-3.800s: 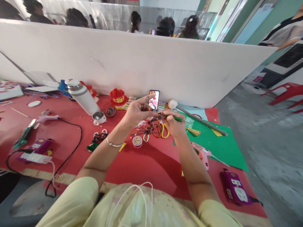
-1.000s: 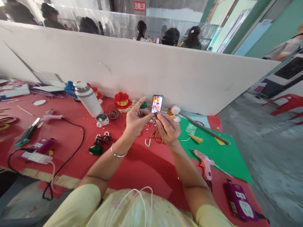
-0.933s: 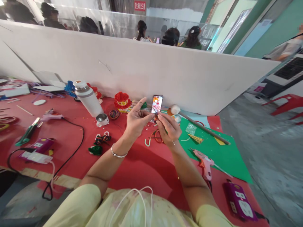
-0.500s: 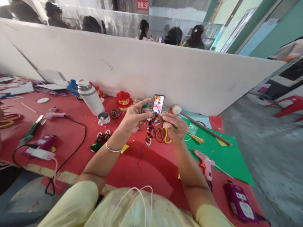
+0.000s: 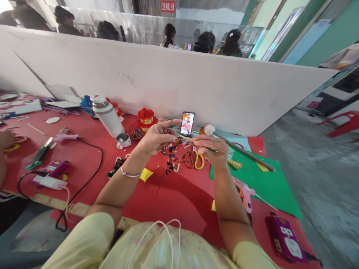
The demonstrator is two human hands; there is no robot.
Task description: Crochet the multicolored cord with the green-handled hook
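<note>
My left hand [image 5: 158, 139] pinches the top of a narrow strip of dark multicoloured crochet [image 5: 171, 158], which dangles below the fingers with a loose yarn tail. A green strand of yarn runs up to its raised index finger. In my right hand [image 5: 212, 147], closed between thumb and fingers, is a thin crochet hook [image 5: 186, 141] whose tip meets the strip beside my left fingertips. Just behind the hands a phone [image 5: 187, 124] stands upright with a lit picture. Scissors with red and yellow handles [image 5: 199, 160] lie beneath my right hand.
At the left are a white thermos [image 5: 108, 117], its metal cup [image 5: 123, 139], a yarn ball [image 5: 137, 134] and a glue gun [image 5: 66, 135]. Another person's hand [image 5: 6, 140] is at the far left. A pink glue gun [image 5: 245, 194] and stick [image 5: 246, 153] lie right. A white partition [image 5: 168, 82] stands behind.
My hands have moved slightly apart, and the crochet strip has shifted left. The green strand between my left index finger and the strip now shows. At the far left, another person's hand has come into view.
</note>
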